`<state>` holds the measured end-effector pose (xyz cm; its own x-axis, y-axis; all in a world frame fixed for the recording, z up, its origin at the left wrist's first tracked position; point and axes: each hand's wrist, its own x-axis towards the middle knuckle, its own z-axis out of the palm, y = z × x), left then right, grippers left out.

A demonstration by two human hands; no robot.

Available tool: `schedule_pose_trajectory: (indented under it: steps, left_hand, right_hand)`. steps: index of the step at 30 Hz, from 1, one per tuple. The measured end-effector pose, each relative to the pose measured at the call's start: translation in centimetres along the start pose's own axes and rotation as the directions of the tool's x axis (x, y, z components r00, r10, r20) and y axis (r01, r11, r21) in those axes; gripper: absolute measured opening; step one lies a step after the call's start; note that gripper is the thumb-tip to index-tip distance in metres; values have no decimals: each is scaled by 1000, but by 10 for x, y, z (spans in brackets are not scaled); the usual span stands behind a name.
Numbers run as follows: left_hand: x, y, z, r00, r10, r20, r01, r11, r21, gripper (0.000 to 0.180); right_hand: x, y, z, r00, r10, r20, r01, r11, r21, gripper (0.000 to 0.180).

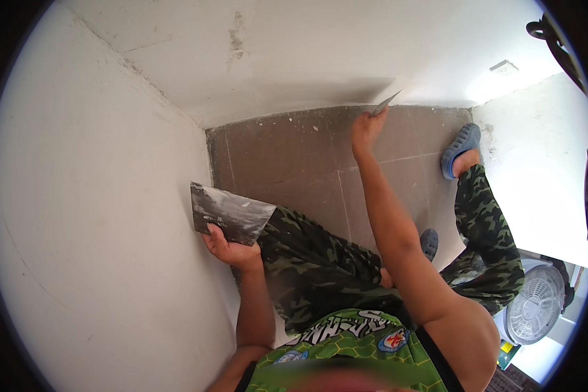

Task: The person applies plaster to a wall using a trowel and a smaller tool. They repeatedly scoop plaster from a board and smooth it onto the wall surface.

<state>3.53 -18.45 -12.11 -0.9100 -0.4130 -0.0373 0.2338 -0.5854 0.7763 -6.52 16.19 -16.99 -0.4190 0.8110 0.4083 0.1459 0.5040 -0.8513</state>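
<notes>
My left hand (234, 251) grips a flat, dark metal plate (232, 212) by its lower edge, thumb on top. White smears of what looks like putty cover its upper face. It is close to the left wall (98, 215). With my right arm stretched forward, my right hand (367, 130) is closed around a thin scraper (385, 103). The scraper's blade points at the far wall (307, 52), low down near the floor; whether it touches the wall I cannot tell. The handle is hidden in my fingers.
Brown floor tiles (281, 157) with white specks lie between the walls. My legs, in camouflage trousers (320, 261), are bent, one grey clog (462, 149) near the right wall (536, 144). A white fan (534, 304) stands at the lower right.
</notes>
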Motion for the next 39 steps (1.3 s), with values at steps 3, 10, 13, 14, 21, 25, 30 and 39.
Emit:
schedule_pose_trajectory:
  steps: [3, 10, 13, 14, 21, 25, 30, 39]
  left_hand:
    - [0, 1, 1, 1000, -9, 9, 9, 1000, -3, 46]
    - [2, -3, 3, 999, -1, -34, 1, 1000, -22, 47]
    - [2, -2, 2, 999, -8, -40, 7, 1000, -19, 46]
    - [2, -2, 1, 1000, 2, -27, -3, 1000, -8, 46]
    - [2, -1, 1, 1000, 15, -25, -15, 1000, -12, 43]
    - [2, 2, 3, 1000, -2, -20, 2, 1000, -22, 44]
    - [0, 7, 2, 1000, -23, -4, 24, 998, 58, 46]
    - [2, 4, 1, 999, -38, 14, 37, 999, 40, 47]
  right_hand:
    - [-8, 7, 27, 996, 6, 90, 0, 998, -61, 63]
    - [-127, -67, 137, 979, -84, 185, 64, 992, 111, 69]
    - [-149, -103, 144, 950, 17, 312, -71, 984, 163, 67]
    - [-150, -110, 140, 960, -46, 276, -9, 980, 197, 65]
    - [-136, -99, 73, 664, 506, 550, -741, 350, 573, 31]
    - [-88, -98, 73, 559, 680, 475, -732, 135, 668, 29]
    - [-93, -158, 113, 631, 527, 569, -764, 297, 572, 32]
    - [-56, -51, 51, 977, 195, 89, -208, 964, 167, 48]
